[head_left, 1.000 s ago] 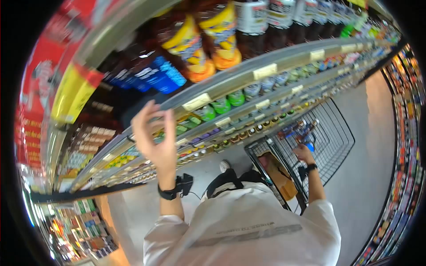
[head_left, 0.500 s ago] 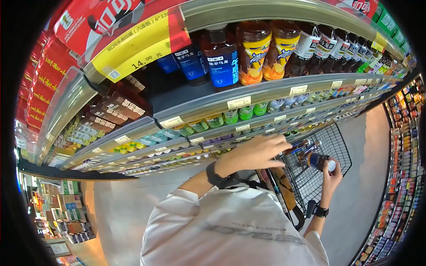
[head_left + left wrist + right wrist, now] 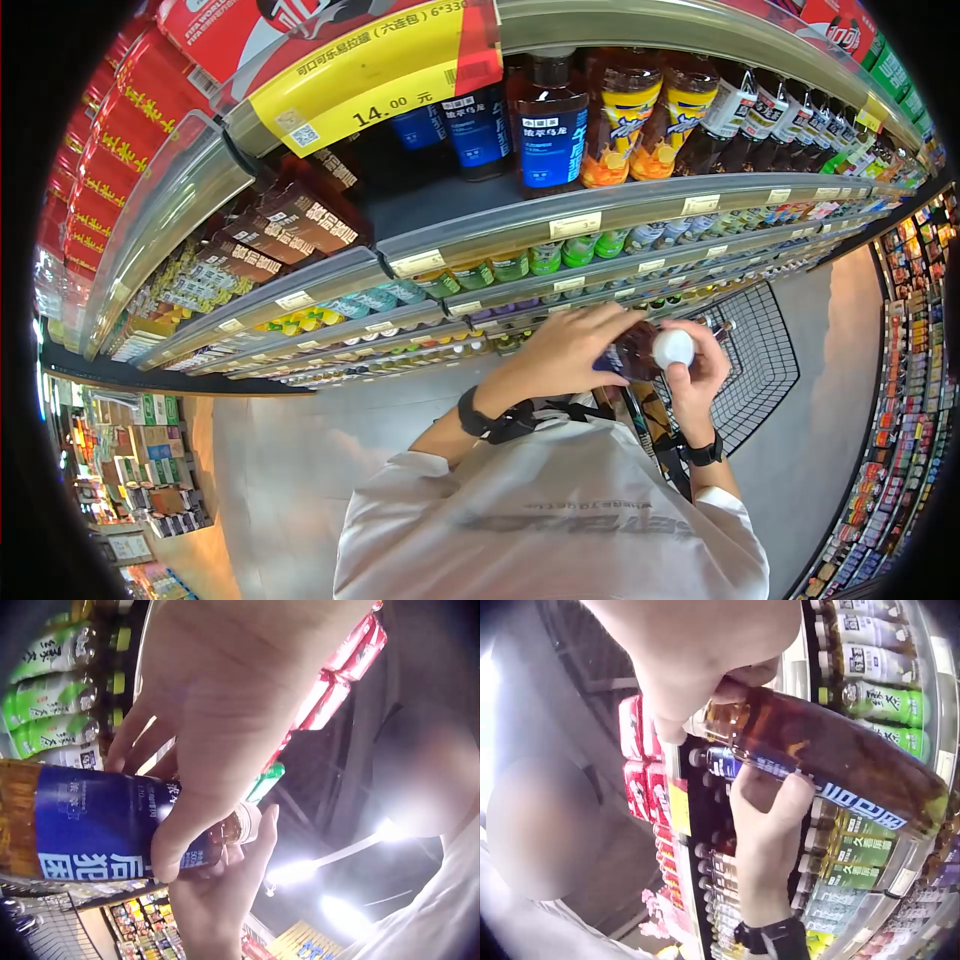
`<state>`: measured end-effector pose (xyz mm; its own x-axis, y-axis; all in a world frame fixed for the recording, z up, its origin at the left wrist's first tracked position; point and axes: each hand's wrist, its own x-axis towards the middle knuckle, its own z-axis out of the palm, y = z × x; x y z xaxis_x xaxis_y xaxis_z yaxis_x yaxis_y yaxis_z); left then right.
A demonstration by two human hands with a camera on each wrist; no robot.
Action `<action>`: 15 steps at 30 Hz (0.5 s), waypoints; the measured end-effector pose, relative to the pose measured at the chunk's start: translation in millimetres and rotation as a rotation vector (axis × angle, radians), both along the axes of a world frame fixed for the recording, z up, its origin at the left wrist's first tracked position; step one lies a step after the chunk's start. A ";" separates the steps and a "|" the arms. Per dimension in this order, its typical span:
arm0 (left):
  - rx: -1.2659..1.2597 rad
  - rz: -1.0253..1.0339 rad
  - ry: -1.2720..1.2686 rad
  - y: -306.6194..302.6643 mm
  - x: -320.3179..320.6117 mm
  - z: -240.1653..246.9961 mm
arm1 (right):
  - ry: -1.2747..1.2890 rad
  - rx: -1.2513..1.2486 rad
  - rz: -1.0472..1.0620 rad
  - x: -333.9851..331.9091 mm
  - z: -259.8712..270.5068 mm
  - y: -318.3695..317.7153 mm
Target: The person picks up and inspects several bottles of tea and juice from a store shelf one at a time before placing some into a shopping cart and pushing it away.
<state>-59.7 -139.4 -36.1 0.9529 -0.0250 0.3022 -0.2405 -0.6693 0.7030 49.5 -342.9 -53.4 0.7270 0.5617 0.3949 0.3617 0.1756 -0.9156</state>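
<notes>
Both hands hold a bottle of brown tea (image 3: 632, 352) with a blue label and white cap, over the near part of the cart. My left hand (image 3: 565, 350) grips it around the label; in the left wrist view the thumb lies across the blue label (image 3: 97, 817), fingers behind. At the neck and cap end, my right hand (image 3: 705, 375) holds on, its thumb beside the white cap (image 3: 673, 348). The bottle lies tilted, cap toward the person. In the right wrist view its clear brown body (image 3: 840, 750) points away to the right.
A black wire shopping cart (image 3: 762, 395) stands at the right, with bottles inside. Shelves (image 3: 480, 230) of drinks run along the front, including more blue-labelled bottles (image 3: 550, 145) behind a yellow price sign (image 3: 370, 80). Another stocked shelf (image 3: 915, 400) lines the aisle's far right.
My left hand came down from the shelf toward the cart and now grips the bottle. My right hand lifted the bottle from the cart area and brought it left to meet the left hand.
</notes>
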 end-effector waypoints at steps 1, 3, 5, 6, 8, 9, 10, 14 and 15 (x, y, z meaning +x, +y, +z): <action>-0.033 0.041 -0.010 6.4 -8.8 7.0 | -0.024 0.056 0.010 0.4 -4.5 5.2; -0.194 0.233 -0.089 19.6 -28.0 14.1 | -0.025 0.128 0.109 2.2 2.2 14.2; -0.277 0.431 -0.112 32.2 -48.2 37.1 | -0.011 0.068 0.105 6.2 1.8 21.3; -0.353 0.513 -0.185 35.4 -56.3 46.5 | 0.010 0.043 0.100 5.6 0.7 25.5; -0.473 0.654 -0.337 45.1 -66.4 54.4 | 0.080 -0.011 0.113 5.0 -10.2 26.3; -0.498 0.695 -0.401 50.8 -70.0 61.0 | 0.111 -0.035 0.124 4.9 -15.0 26.1; -0.489 0.721 -0.448 56.1 -72.5 67.8 | 0.099 -0.054 0.118 3.5 -17.5 26.5; -0.334 0.849 -0.632 70.9 -76.9 78.2 | 0.098 -0.074 0.086 -3.6 -18.7 26.4; -0.296 0.870 -0.669 71.8 -77.3 77.0 | 0.096 -0.082 0.086 -5.6 -20.3 24.5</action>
